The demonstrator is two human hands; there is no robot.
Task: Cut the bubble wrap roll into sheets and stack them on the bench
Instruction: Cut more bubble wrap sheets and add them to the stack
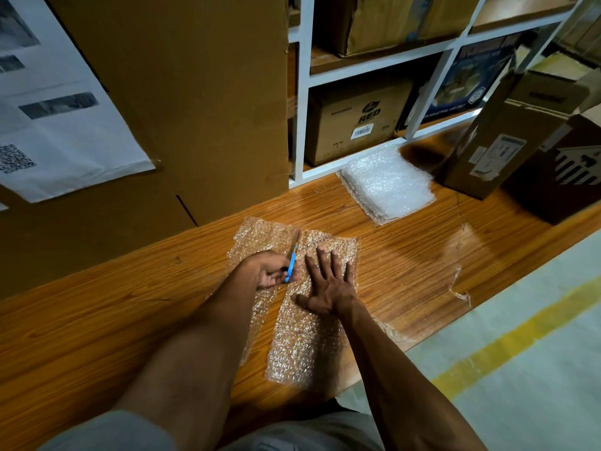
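Head view, looking down on a wooden bench [406, 271], and the cut is on. The left hand [271, 271] curls its fingers round a pair of blue-handled scissors [291, 260], blades pointing away from the person and into the bubble wrap [260, 245]. Whether the blades stand apart or together, I cannot tell; they are thin and dim against the plastic.

The right hand [328, 284] lies flat, fingers straight and spread, pressing down on the strip of bubble wrap [302, 340] to the right of the cut line. That strip runs from the far side of the bench towards the near edge, right up by the person's lap. The piece on the left of the scissors lies partly under the left wrist.

Further back and to the right, a stack of cut sheets [387, 187] sits on the bench, its far edge against the foot of a white shelving unit [304, 92]. In that unit, a brown carton printed RED [357, 122]. A tall cardboard box [481, 151] leans just right of the stack. On the far left, a large cardboard panel [195, 109] with a white printed sheet [55, 125] taped to it. Right of the bench, floor with a yellow line [520, 333].
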